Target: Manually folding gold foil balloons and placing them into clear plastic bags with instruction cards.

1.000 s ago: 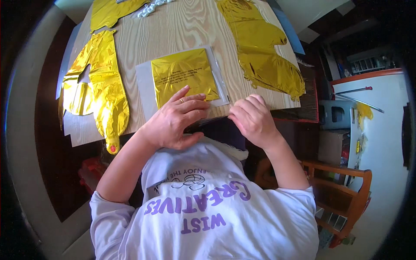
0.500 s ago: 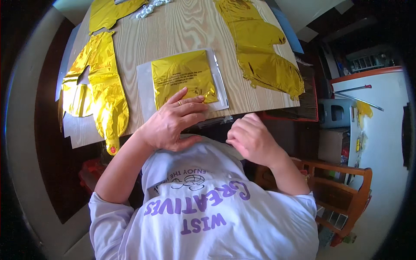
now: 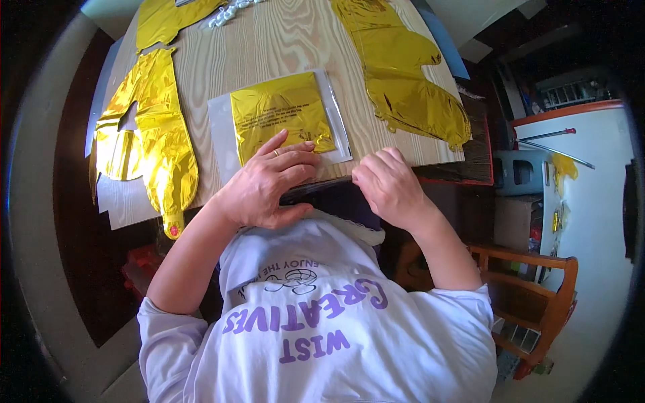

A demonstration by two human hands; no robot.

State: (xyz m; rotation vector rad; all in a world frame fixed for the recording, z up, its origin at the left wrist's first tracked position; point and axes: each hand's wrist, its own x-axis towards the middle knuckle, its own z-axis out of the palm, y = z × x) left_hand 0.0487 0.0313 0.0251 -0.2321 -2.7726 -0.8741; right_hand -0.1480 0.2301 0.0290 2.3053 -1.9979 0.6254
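A folded gold foil balloon [image 3: 277, 107] lies inside a clear plastic bag [image 3: 220, 124] at the table's near edge. My left hand [image 3: 269, 185] rests over the bag's lower part with its fingers stretched out flat on the foil and the thumb apart, hanging over the table edge. A ring circles one of its fingers. Just right of the bag's lower corner, my right hand [image 3: 390, 183] is curled closed at the table edge. Its fingertips are turned under, so whatever they may pinch is hidden.
Flat gold foil balloons lie on the wood-grain table [image 3: 282, 40]: one at left [image 3: 164, 134], another at right [image 3: 406, 70]. White beads or ribbon [image 3: 228, 13] sit at the far edge. A wooden chair [image 3: 531, 302] and a grey plastic stool [image 3: 521, 171] stand to the right.
My right hand has risen from below the table edge toward the bag's right lower corner. My left hand stays on the bag, which has shifted slightly in view.
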